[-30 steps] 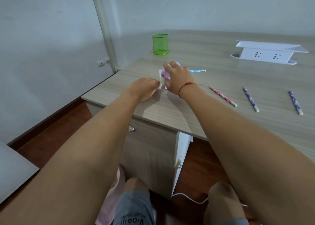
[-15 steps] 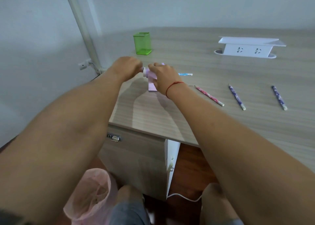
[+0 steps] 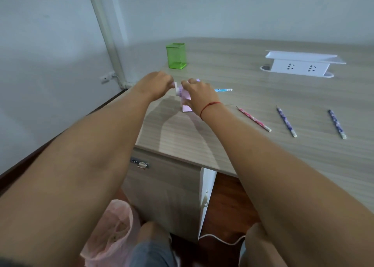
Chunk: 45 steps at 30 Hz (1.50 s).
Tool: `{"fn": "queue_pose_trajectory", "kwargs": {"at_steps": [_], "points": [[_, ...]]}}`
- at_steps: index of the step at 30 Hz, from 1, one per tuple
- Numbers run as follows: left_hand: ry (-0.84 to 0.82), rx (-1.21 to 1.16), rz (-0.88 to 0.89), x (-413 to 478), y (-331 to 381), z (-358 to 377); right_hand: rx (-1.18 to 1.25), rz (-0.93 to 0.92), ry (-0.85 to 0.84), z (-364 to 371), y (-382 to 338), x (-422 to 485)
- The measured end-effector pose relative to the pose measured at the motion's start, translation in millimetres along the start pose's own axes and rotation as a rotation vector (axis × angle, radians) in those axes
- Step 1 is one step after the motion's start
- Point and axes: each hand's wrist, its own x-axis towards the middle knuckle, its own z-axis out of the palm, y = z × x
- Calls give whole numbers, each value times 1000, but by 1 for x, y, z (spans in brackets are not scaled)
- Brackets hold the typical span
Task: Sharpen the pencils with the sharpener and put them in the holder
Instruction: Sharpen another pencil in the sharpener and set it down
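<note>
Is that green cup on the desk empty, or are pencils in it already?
Empty, it seems: the green holder stands upright, no pencil sticks above its rim, and none shows through its see-through walls.

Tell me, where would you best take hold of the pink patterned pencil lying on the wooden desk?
Take the pink patterned pencil at mid-shaft, coming straight down from above with the grip across its width. It lies flat and slanted on the wooden desk with bare surface on both sides, and the nearest purple pencil lies well apart.

Green holder (mesh); lilac sharpener.
</note>
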Motion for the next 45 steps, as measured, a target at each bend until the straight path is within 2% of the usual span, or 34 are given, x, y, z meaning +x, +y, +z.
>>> {"fn": "queue_pose_trajectory", "kwargs": {"at_steps": [12,19,24,29,33,39,45], "points": [[129,61,-5,-32,23,-23,39,62,-30,-2,-8,11],[90,70,-32,-57,34,1,23,54,-17,0,-8,9],[-30,85,-32,-60,36,26,-3,36,10,-2,-8,7],[-140,142,-13,-35,22,36,-18,12,40,4,-7,8],[-166,107,-1,-4,10,31,-32,12,61,8,-4,12],[-17,58,6,22,-9,-8,-23,57,35,10,-6,20],[109,16,18,-13,5,-17,-30,66,-8,3,-11,18]]}}
